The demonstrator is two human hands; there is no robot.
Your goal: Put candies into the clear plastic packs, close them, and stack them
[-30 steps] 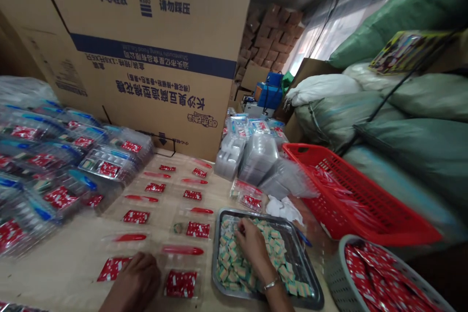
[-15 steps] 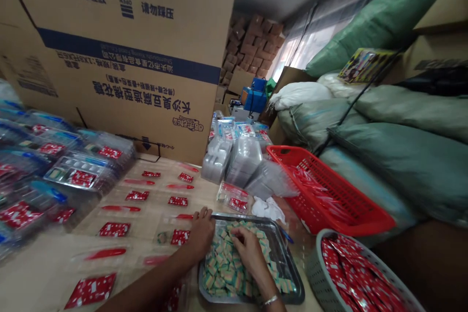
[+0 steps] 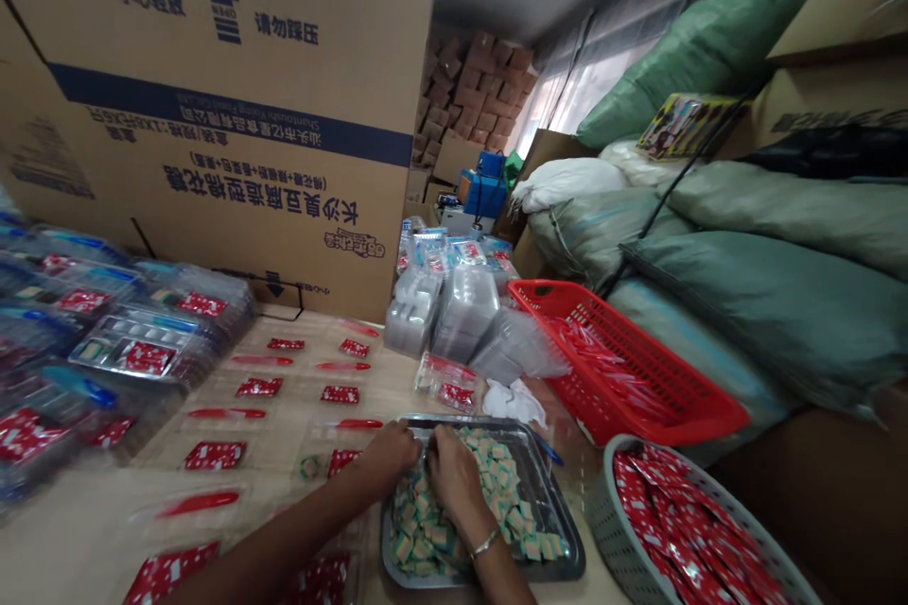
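A metal tray (image 3: 567, 501) holds many small candy pieces (image 3: 432, 539) with green, yellow and pale stripes. At the tray's far left corner is my left hand (image 3: 392, 454), its fingers curled; what they hold, if anything, is hidden. My right hand (image 3: 454, 477), with a bracelet on the wrist, is over the candy right beside it. Its fingers are pressed together near my left fingertips, and their contents do not show. Left of the tray, clear plastic trays lie in rows with red printed sachets (image 3: 217, 455) and red plastic strips (image 3: 227, 413); one nearby tray contains a candy piece (image 3: 309, 466).
Filled clear packs (image 3: 148, 357) are stacked at left before a large carton (image 3: 298, 113). Behind the metal tray stand nested clear plastic trays (image 3: 464, 312). On the right are a red basket (image 3: 681, 416) and a grey basket (image 3: 602, 529) of sachets, with sacks (image 3: 766, 302) beyond.
My right hand has moved left from the middle of the candy to my left hand. The left hand stays at the tray's corner. The whole view has shifted slightly.
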